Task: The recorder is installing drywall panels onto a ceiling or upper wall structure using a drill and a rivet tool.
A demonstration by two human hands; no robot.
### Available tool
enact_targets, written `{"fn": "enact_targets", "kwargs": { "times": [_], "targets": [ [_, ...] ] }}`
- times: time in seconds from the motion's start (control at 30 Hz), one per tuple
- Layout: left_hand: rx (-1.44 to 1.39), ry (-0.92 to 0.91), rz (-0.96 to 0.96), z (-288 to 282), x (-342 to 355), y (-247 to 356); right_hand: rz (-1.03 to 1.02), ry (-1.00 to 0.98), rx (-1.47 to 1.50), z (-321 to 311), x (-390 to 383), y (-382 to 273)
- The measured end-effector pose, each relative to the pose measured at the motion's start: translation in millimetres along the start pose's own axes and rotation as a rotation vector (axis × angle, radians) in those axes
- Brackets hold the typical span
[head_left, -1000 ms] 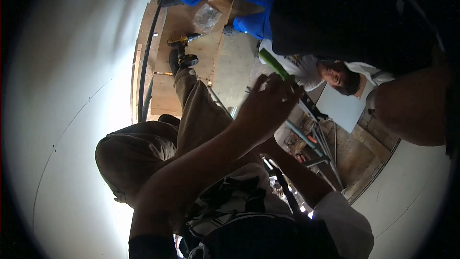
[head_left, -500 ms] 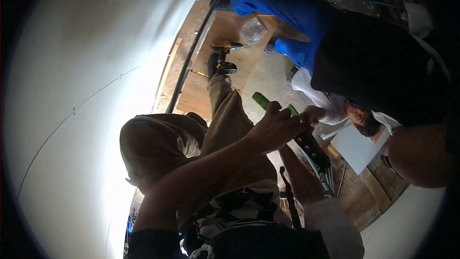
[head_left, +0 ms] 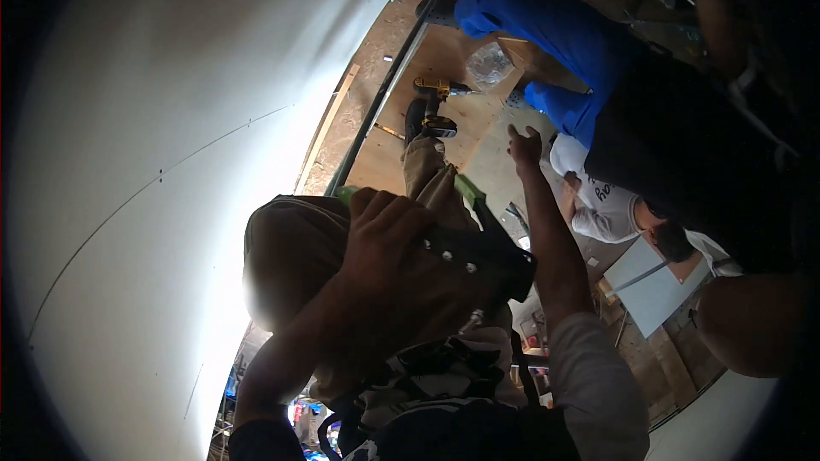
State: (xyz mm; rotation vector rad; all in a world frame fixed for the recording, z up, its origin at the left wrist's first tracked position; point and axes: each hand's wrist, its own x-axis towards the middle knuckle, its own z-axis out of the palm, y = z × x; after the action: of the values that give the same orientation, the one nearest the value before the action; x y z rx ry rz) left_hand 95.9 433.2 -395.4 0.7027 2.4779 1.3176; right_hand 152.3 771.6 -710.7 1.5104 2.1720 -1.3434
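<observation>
My left hand is wrapped around a bulky dark tool with green parts, held over my lap. Bright screw heads line its body, one green piece sticks up at its far side and another shows beyond my knuckles. A small silvery fitting shows at its near end. The tool's exact kind is hard to make out in the dim light. Stretched out ahead, my right hand holds nothing visible; its fingers are apart, with one extended. Beyond my left hand, a yellow-and-black cordless drill rests by my foot.
A large white curved panel fills the left. A dark pole runs along its edge. Clear plastic wrapping lies past the drill. Two people are on the right, one in blue trousers, one bending near a pale board.
My right hand has come off the tool and reached forward. My left hand has brought the tool nearer and to the left, turning it. The whole view has shifted slightly.
</observation>
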Motion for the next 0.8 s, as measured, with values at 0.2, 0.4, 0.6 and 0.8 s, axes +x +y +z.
{"fn": "enact_targets", "kwargs": {
  "times": [0.2,0.4,0.6,0.8],
  "targets": [
    [-0.114,0.036,-0.233,-24.5,-32.0,-10.7,-0.188,-0.751,0.23,-48.2,-164.9,-125.4],
    [-0.563,0.115,-0.398,-26.3,-31.0,-6.6,-0.748,-0.816,-0.308,-99.6,-289.8,-233.9],
    [-0.662,0.139,-0.495,-64.3,-53.1,14.3,-0.765,-0.656,-0.611,-103.8,-329.9,-242.1],
    [-0.896,0.235,-0.253,-115.5,-75.0,17.2,-0.523,-1.005,-0.202,-124.5,-360.5,-276.4]
  ]
}}
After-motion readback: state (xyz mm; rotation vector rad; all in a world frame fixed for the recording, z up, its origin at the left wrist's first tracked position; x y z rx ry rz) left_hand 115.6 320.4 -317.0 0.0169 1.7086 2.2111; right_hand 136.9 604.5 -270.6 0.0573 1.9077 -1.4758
